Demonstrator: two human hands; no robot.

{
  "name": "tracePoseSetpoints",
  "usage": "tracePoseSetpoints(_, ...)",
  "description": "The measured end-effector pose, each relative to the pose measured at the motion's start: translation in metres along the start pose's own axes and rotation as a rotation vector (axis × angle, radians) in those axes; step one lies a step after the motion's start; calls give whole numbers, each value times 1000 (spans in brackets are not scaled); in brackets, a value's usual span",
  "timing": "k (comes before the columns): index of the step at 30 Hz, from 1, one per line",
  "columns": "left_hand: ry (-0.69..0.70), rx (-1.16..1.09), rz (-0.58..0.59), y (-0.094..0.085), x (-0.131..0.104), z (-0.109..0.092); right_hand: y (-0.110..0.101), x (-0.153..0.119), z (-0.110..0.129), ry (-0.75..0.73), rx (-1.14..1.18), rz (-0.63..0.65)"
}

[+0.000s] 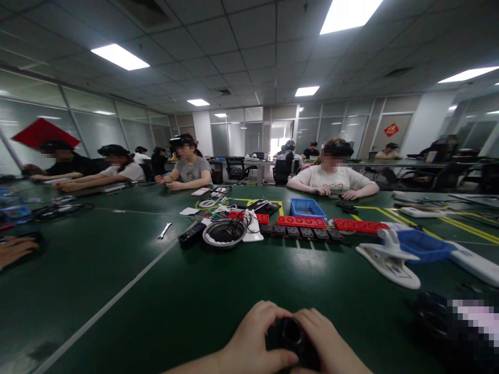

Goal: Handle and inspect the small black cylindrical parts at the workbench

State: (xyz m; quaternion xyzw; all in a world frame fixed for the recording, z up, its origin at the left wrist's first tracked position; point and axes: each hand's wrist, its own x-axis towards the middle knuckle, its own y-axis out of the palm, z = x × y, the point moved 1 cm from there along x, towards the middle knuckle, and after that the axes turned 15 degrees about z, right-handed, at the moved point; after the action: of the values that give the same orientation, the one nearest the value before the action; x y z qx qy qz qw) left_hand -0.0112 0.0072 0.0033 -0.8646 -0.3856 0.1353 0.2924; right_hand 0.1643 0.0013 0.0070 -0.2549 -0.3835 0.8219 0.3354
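Low in the head view, a black object with a round, ring-like opening (292, 335) sits between my two hands. My left hand (257, 332) curls around its left side, thumb reaching across the front and fingertips at its top. Along the other side lies my right hand (322, 335), fingers bent over the top and right. Its lower part is covered by my hands and cut off by the frame edge, so I cannot tell its exact kind.
Ahead on the green table (156, 301) are a round metal dish (224, 240), red power strips (302, 222), a blue tray (307, 208) and a wrench (165, 230). A white clamp-like stand (390, 259) lies right. A co-worker's hand (17, 250) rests left; several people sit beyond.
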Motion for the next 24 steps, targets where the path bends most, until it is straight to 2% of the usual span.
tracePoseSetpoints(3, 65, 43, 61, -2, -1, 2, -7, -5, 1, -47, 123, 89)
tracePoseSetpoints(8, 223, 45, 157, 0, 1, 8, -15, -10, 7, -58, 143, 148)
tracePoseSetpoints(14, 266, 89, 126, 2, 0, 6, -18, -8, 10, -99, 126, 188)
tracePoseSetpoints(24, 186, 134, 110, 5, 2, 8, -8, -5, 6, 4, 90, 80)
